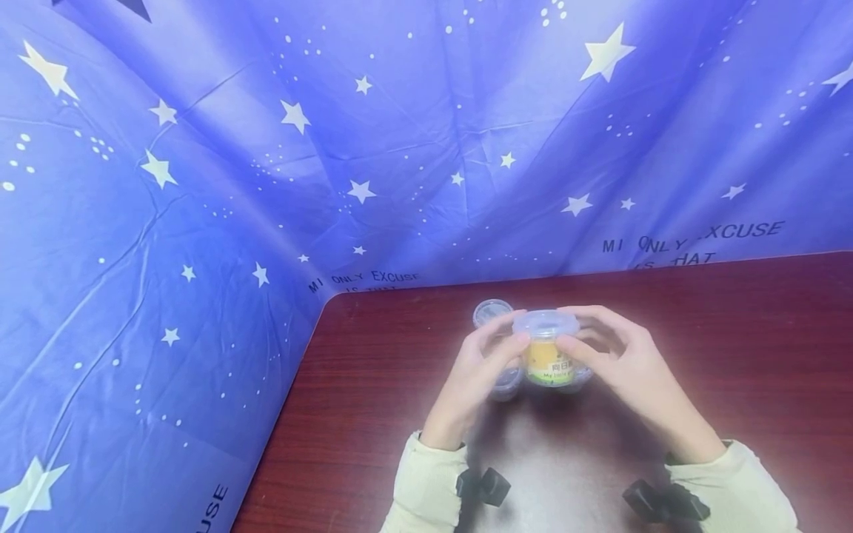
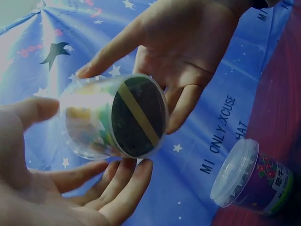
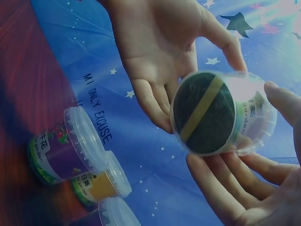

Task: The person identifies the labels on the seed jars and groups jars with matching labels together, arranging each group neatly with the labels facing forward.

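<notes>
Both hands hold one clear lidded plastic cup (image 1: 549,359) with a yellow and green label, raised above the table. The left hand (image 1: 469,370) grips it from the left and the right hand (image 1: 633,363) from the right, thumbs on the near side close to the lid. From below, the wrist views show its dark base (image 2: 140,115) crossed by a tan strip. In the left wrist view my left hand is at lower left; in the right wrist view my right hand is at lower right. Fingertips of both hands touch the cup's wall.
Behind the held cup stand several similar lidded cups: a purple-labelled cup (image 3: 61,150), a yellow-labelled cup (image 3: 96,186) and another cup (image 3: 115,214) partly cut off. They stand on the dark red wooden table (image 1: 373,385). A blue star-patterned curtain (image 1: 426,133) hangs behind and at left.
</notes>
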Available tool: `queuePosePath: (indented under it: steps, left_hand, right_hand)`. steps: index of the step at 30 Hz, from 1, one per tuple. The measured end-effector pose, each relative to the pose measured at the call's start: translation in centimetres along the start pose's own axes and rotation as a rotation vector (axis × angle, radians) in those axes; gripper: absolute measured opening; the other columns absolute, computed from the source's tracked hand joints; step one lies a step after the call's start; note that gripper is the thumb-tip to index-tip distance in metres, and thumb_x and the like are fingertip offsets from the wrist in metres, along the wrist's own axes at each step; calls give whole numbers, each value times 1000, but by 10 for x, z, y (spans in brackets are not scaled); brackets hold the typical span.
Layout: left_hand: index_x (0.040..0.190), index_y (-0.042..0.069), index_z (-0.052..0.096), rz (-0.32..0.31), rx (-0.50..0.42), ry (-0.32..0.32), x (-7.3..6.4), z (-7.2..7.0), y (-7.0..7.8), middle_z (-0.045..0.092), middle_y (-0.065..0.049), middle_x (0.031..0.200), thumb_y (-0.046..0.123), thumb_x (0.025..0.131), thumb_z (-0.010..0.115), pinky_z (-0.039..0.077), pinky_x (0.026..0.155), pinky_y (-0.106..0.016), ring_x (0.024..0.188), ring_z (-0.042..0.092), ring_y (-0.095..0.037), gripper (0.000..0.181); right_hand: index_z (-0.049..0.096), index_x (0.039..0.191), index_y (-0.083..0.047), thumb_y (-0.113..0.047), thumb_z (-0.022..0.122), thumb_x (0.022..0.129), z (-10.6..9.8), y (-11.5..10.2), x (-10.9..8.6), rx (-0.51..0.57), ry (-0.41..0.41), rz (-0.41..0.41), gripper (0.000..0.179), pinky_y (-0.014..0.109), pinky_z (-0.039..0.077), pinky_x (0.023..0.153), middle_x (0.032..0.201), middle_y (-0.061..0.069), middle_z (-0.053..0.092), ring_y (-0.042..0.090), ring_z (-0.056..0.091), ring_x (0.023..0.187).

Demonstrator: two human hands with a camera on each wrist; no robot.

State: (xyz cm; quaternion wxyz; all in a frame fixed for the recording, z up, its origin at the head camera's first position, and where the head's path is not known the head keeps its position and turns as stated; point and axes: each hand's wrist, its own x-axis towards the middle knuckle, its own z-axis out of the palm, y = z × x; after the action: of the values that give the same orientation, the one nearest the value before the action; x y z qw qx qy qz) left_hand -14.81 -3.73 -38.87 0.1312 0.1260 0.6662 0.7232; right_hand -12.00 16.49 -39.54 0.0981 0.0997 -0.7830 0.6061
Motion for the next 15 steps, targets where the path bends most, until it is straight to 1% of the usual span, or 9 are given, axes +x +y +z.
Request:
queuePosePath:
  steps: [2,4,7,8,10,13,14,15]
  left_hand:
    - [132,16,62,-7,-1,23,0,2,0,68,-7,117,24,94,67,55,96,-38,102,66,-17,39]
    - [131,15,62,-3,0,35,0,3,0,68,-8,115,23,94,67,55,94,-38,101,67,-17,39]
    - [131,17,62,16,23,39,0,5,-1,69,-6,114,23,92,70,56,89,-31,101,66,-16,40]
    - [130,19,63,20,34,36,0,6,-2,70,-5,113,24,91,71,56,80,-28,96,66,-15,40]
    - [129,23,63,24,50,30,0,7,-3,71,-2,111,26,90,72,53,69,-22,93,64,-12,40]
    - [126,27,65,21,56,32,1,9,-5,71,3,109,28,89,73,45,57,-18,87,61,-7,38]
    - [125,29,65,12,52,32,1,9,-6,72,3,108,29,89,73,41,52,-18,79,59,-7,37]
    - [125,30,65,4,44,35,1,9,-6,72,4,108,29,89,73,41,52,-18,77,58,-7,37]
  right_hand:
    - [61,131,-16,-19,67,95,0,0,0,-12,18,23,37,17,54,86,114,-5,70,6,66,104]
    - [61,131,-16,-20,68,95,0,0,0,-14,25,35,37,18,55,84,112,-5,70,6,66,103]
    - [61,131,-14,-19,69,94,2,1,0,-16,40,23,37,16,54,84,109,-6,71,6,66,102]
    - [61,130,-13,-18,69,94,3,1,0,-14,49,17,37,16,53,85,107,-6,71,6,66,101]
    - [62,128,-11,-16,70,93,6,2,0,-6,64,4,37,16,53,85,105,-6,72,7,66,99]
    - [61,127,-9,-13,72,92,9,3,0,3,80,-11,37,16,52,85,102,-6,72,8,66,97]
    - [61,126,-9,-13,72,91,10,4,0,3,83,-14,37,15,52,86,101,-6,72,8,66,97]
    - [61,126,-9,-13,72,91,10,4,0,3,84,-16,37,15,52,86,101,-6,72,8,66,97]
